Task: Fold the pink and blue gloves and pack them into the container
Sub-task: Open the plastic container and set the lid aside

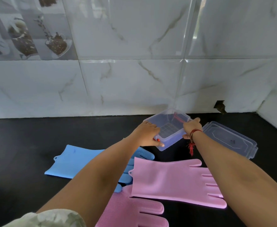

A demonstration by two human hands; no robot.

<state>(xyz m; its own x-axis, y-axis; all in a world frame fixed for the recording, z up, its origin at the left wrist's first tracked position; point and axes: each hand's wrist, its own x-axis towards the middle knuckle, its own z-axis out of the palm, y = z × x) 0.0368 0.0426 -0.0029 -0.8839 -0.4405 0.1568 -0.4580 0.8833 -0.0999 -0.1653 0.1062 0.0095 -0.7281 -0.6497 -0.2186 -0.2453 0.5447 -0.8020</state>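
Note:
A clear plastic container [169, 128] sits open and empty on the black counter near the wall. My left hand [146, 134] grips its left rim and my right hand [192, 126] grips its right rim. A blue glove [72, 161] lies flat at the left, partly hidden under my left forearm. One pink glove [170, 179] lies flat in front of the container, fingers pointing right. A second pink glove [131, 210] lies under it at the bottom, bristled side up.
The container's clear lid [229, 138] lies flat on the counter to the right. A marble-tiled wall [134, 79] rises right behind the container, and a side wall closes the corner at the far right. The black counter [19, 145] stretches left.

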